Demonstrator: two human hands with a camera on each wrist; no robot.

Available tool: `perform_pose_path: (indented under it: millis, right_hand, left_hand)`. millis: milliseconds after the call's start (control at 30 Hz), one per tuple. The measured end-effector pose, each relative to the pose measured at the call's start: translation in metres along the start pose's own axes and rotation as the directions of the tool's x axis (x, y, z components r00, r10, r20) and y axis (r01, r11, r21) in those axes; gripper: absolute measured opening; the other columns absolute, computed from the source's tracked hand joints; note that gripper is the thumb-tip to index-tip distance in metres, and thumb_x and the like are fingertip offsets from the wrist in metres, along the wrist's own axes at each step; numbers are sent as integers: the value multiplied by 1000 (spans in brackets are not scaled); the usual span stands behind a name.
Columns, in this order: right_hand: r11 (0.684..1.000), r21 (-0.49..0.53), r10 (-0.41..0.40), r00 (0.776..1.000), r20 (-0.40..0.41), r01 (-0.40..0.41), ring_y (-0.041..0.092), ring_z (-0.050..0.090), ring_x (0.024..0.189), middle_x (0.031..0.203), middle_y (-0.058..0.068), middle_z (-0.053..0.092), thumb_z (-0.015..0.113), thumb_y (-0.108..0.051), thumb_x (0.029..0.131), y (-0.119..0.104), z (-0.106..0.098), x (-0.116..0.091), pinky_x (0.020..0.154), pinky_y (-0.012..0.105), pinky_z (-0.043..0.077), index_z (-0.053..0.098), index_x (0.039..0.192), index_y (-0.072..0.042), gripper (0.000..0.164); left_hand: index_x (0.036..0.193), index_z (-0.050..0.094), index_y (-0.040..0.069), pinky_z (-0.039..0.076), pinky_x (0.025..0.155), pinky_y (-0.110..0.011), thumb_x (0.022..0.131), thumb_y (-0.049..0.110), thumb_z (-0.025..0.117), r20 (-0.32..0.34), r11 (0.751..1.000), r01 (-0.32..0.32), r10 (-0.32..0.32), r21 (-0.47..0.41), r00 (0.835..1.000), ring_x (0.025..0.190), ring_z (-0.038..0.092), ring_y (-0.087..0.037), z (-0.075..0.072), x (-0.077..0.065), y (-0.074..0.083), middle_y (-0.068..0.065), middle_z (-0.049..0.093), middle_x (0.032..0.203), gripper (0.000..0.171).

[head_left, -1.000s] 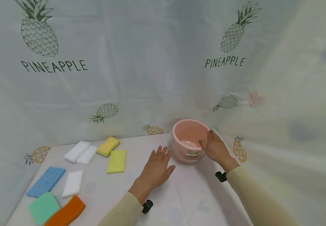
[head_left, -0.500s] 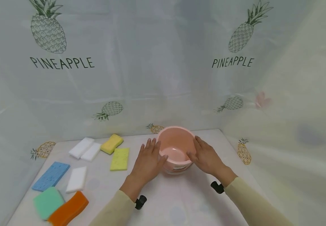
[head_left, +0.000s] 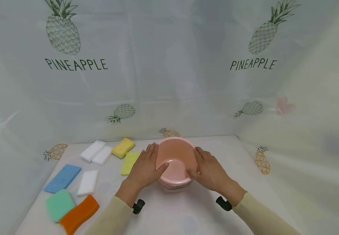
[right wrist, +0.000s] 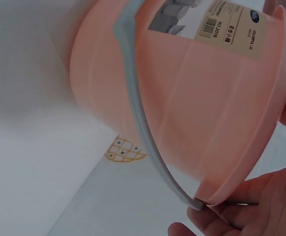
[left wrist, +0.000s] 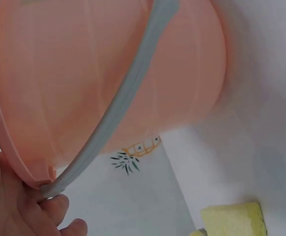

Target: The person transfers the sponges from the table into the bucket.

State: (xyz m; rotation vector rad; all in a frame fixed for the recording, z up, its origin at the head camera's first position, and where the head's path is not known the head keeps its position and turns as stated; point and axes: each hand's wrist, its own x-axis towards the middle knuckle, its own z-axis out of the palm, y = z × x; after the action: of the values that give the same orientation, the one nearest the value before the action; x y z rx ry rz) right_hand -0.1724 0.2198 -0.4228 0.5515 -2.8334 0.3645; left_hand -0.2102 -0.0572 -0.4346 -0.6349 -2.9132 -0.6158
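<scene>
Centrally, near the back of a pale table [head_left: 201,215], is a pink bucket [head_left: 175,151], its mouth facing the viewer; whether its base touches down is unclear. The left hand [head_left: 146,166] and right hand [head_left: 212,169] are apart, gripping opposite sides of its rim, thumbs over the edge, fingers curled beneath. A grey handle [left wrist: 118,105] hangs down. The bucket's label [right wrist: 229,24] reads "COLORFUL" and "NO.2018", with a barcode and Chinese characters; smaller print is illegible. Beyond, a backdrop [head_left: 163,75] twice spells "PINEAPPLE" under drawn fruit. Left of the bucket lie sponges: white, yellow, blue [head_left: 63,179], green [head_left: 60,205] and orange [head_left: 79,213].
</scene>
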Motion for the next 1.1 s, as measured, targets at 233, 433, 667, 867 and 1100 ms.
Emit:
perform_pose_path:
  millis: [233, 433, 667, 867, 1100]
  right_hand:
    - [997, 73, 33, 999, 36, -36, 51, 45, 145, 164, 31, 36, 59, -45, 105, 10, 2, 7, 113, 64, 42, 36, 159, 8, 80]
    - [989, 116, 74, 990, 116, -88, 48, 40, 150, 168, 28, 31, 53, -52, 107, 10, 3, 5, 117, 61, 40, 31, 162, 6, 83]
    - [998, 58, 3, 999, 50, -6, 46, 52, 141, 163, 27, 41, 58, -40, 106, -13, 6, -16, 109, 62, 46, 39, 158, 6, 72]
    - [997, -73, -28, 1000, -12, 27, 41, 48, 147, 161, 23, 46, 51, -36, 109, -16, 5, -21, 119, 60, 37, 47, 153, 6, 61]
    - [990, -130, -57, 998, -24, 53, 37, 39, 155, 163, 18, 45, 48, -35, 110, -6, 7, -17, 125, 59, 27, 48, 155, 2, 58]
  left_hand:
    - [166, 25, 3, 19, 131, -49, 101, 70, 49, 69, 1000, 14, -14, 12, 998, 163, 19, -32, 0, 1, 9, -15, 26, 174, 96]
    - [165, 29, 1, 20, 130, -51, 100, 70, 49, 85, 1000, 4, -7, 30, 996, 162, 21, -34, 0, -8, 16, -18, 29, 172, 97]
    - [162, 34, -1, 22, 129, -55, 99, 69, 52, 74, 996, -11, 4, 89, 997, 161, 26, -35, -11, -42, 11, -19, 35, 169, 96]
    - [162, 35, -1, 22, 129, -55, 99, 69, 53, 80, 996, -21, 15, 82, 997, 161, 26, -35, -17, -50, 11, -18, 35, 169, 96]
    - [163, 32, -1, 21, 129, -55, 98, 70, 53, 94, 996, 0, -8, 87, 996, 161, 25, -35, -17, -49, 14, -19, 32, 170, 98]
